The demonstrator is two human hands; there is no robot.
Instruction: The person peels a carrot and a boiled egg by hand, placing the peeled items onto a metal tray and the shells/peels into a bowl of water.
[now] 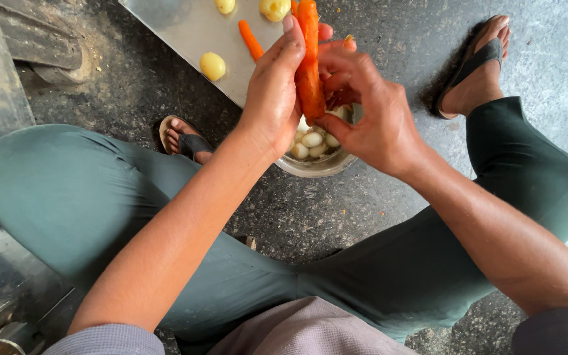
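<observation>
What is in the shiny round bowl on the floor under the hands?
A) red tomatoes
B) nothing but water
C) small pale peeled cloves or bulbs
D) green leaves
C: the round metal bowl on the floor holds small pale, peeled-looking pieces, seen just below the long orange carrot that the left hand and the right hand grip together.

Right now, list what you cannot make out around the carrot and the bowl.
Head view, the only one:
- Carrot: its top is cut off by the upper edge.
- Whether the right hand holds a blade: hidden by its own fingers.
- Bowl: mostly covered by the left hand and the right hand.
- Tray: cut off by the top edge.
</observation>
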